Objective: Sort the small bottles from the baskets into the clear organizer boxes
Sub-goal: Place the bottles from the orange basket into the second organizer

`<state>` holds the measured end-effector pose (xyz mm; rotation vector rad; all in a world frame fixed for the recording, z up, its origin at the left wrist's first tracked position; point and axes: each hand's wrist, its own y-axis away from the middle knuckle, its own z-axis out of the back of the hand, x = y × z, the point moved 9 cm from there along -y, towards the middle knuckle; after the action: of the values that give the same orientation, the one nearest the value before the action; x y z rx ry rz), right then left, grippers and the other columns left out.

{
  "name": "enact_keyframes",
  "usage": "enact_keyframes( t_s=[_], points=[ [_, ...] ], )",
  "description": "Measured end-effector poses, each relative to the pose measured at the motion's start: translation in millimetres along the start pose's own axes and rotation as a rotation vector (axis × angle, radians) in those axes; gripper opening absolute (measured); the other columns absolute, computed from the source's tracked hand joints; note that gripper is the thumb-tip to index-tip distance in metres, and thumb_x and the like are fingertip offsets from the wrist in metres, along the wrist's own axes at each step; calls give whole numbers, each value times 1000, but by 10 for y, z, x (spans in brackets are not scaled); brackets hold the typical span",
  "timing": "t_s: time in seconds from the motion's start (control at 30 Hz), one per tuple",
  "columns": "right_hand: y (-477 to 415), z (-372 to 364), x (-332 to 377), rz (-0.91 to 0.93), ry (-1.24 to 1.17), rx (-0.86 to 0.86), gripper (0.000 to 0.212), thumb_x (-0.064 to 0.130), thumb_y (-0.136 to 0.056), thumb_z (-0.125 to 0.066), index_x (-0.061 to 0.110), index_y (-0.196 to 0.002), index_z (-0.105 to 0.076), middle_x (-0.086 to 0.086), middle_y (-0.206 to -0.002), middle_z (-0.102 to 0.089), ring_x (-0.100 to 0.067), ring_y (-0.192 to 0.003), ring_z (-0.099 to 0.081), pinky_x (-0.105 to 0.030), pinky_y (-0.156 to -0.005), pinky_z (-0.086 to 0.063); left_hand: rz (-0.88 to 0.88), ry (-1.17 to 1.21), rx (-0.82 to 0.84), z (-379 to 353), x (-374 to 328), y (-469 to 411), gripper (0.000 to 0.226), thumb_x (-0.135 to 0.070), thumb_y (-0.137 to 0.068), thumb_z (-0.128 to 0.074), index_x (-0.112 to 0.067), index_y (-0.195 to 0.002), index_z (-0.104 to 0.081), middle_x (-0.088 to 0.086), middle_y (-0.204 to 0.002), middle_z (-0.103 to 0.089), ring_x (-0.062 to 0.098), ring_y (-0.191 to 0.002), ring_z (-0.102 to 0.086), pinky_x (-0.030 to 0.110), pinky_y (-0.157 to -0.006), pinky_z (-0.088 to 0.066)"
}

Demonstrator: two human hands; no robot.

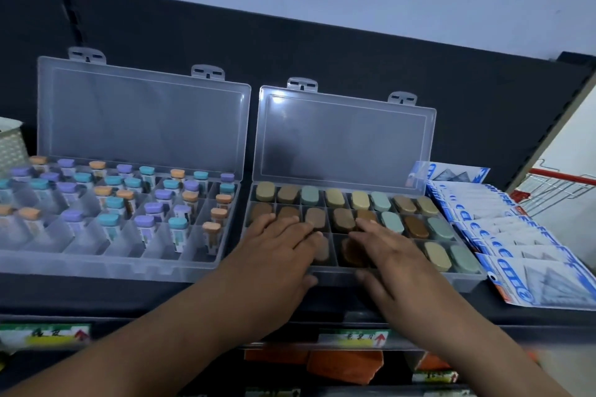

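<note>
Two clear organizer boxes stand open on a dark shelf. The left box (106, 267) holds several upright small bottles (178, 229) with purple, teal and orange caps. The right box (464, 280) is packed with bottles whose tan, brown and pale green caps (433, 255) face up. My left hand (280, 251) lies flat with straight fingers on the brown caps at the front left of the right box, its thumb on the box's front edge. My right hand (387, 255) rests flat beside it on the caps in the front middle, thumb at the front wall.
Both lids (342, 138) stand upright against the dark back panel. A woven basket (11, 145) shows at the far left. Blue and white packets (516, 235) lie fanned right of the right box. Price labels (354, 338) line the shelf edge. A red trolley (561, 187) stands beyond.
</note>
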<state>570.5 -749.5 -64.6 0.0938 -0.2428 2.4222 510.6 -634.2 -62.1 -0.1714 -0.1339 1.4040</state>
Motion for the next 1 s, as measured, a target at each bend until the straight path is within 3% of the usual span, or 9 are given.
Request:
enact_keyframes(
  t_s=[0.2, 0.37, 0.43, 0.57, 0.6, 0.67, 0.73, 0.87, 1.0],
  points=[
    [148, -98, -127, -17, 10, 4, 62, 45, -90, -27, 31, -151, -24, 12, -160, -13, -5, -147, -1, -18, -111, 14, 23, -32, 108, -181, -129, -90, 59, -44, -101, -27, -26, -152, -5, -9, -160, -4, 10, -145, 4, 31, -113, 13],
    [182, -155, -211, 0, 21, -62, 63, 48, -86, -25, 27, -143, -43, 9, -152, -38, -12, -145, -20, -32, -116, -6, 46, -41, 61, -175, -139, -108, 73, -59, -86, -5, -27, -151, -14, -8, -158, -13, 11, -144, -5, 29, -110, 14],
    [164, -155, -236, 7, 55, -63, 60, 47, -86, -28, 27, -140, -47, 9, -148, -44, -14, -143, -27, -35, -115, -13, 74, -39, 67, -187, -108, -97, 79, -60, -80, -3, -27, -149, -23, -7, -154, -24, 13, -143, -15, 30, -111, 9],
    [174, -130, -255, 20, 39, -78, 62, 48, -86, -30, 25, -141, -47, 7, -149, -43, -13, -143, -27, -35, -115, -14, 94, -53, 79, -205, -122, -90, 60, -57, -82, -34, -22, -124, -59, -4, -124, -63, 17, -117, -57, 35, -104, -19],
    [185, -99, -257, 13, 15, -82, 63, 50, -87, -29, 26, -144, -43, 7, -152, -38, -11, -144, -23, -31, -116, -8, 110, -37, 86, -190, -136, -82, 60, -57, -84, -34, -22, -128, -55, -4, -129, -59, 17, -122, -53, 34, -106, -17],
    [197, -58, -300, -3, -6, -76, 65, 50, -88, -28, 29, -148, -33, 11, -156, -26, -7, -146, -13, -22, -113, 5, 107, -11, 53, -161, -200, -87, 65, -58, -91, -27, -26, -148, -26, -7, -153, -28, 14, -143, -22, 31, -116, -2],
    [215, -52, -343, -16, 25, -66, 65, 50, -87, -28, 29, -148, -33, 11, -156, -27, -8, -146, -14, -23, -114, 5, 71, 0, 40, -153, -282, -111, 70, -60, -91, -19, -30, -152, -4, -10, -160, -2, 11, -146, 6, 33, -115, 11],
    [266, -107, -359, -32, 98, -84, 58, 45, -83, -37, 21, -133, -56, 4, -136, -57, -19, -133, -46, -39, -107, -29, 22, -3, 85, -201, -473, -234, 67, -57, -96, -23, -29, -152, 0, -9, -160, 6, 12, -145, 16, 35, -114, 15],
    [269, -139, -342, -51, 168, -107, 57, 46, -82, -38, 20, -128, -60, 3, -129, -62, -22, -126, -55, -34, -112, -32, 23, -59, 97, -262, -468, -268, 69, -59, -93, -16, -27, -152, -1, -8, -161, 4, 13, -146, 14, 35, -112, 17]
  ],
)
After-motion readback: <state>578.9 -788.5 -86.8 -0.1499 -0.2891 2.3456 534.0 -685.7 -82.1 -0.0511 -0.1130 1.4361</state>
